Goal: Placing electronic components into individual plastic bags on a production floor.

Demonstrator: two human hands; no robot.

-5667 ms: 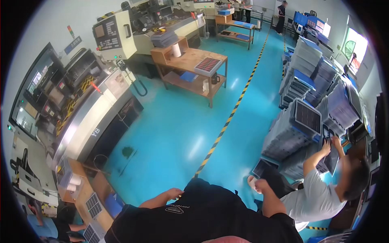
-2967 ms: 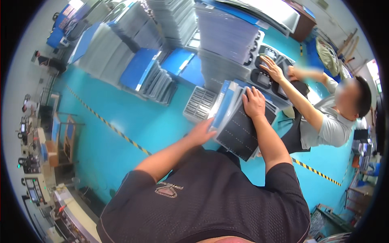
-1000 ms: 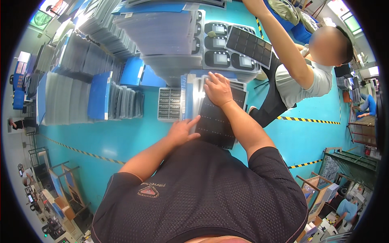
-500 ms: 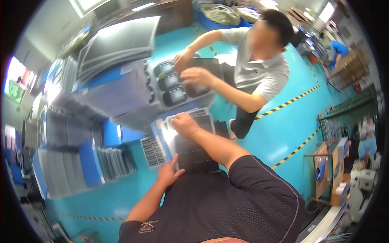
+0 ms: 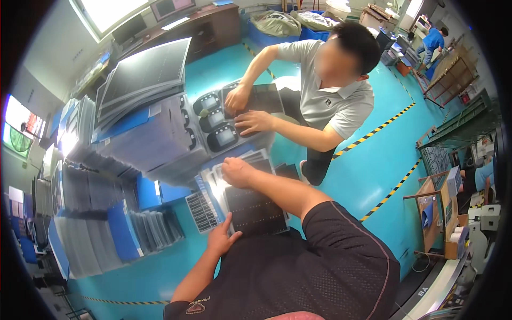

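Observation:
An opened folder with a blue edge and clear plastic sleeves (image 5: 212,169) lies in front of me. A dark film sheet (image 5: 255,205) with rows of small light dots lies on it, close to my torso. At the folder's far part, my right hand (image 5: 238,172) has its fingers curled down on the edge of a clear sleeve. My left hand (image 5: 221,238) rests at the near left side of the dark sheet, index finger stretched out and thumb apart. Left of the folder, a sheet printed with a grid of small dark frames (image 5: 201,212) sticks out.
Across from me a co-worker in a grey shirt (image 5: 341,106) handles a dark sheet (image 5: 266,98) beside black frame-shaped parts (image 5: 215,118). Tall stacks of filed sheets (image 5: 144,128) and blue folders (image 5: 124,229) stand at left. Yellow-black tape (image 5: 373,133) marks the turquoise floor.
The whole view has shifted slightly and become sharper. My right hand stays at the sleeve's edge and my left at the sheet's side. The co-worker's hands have barely moved.

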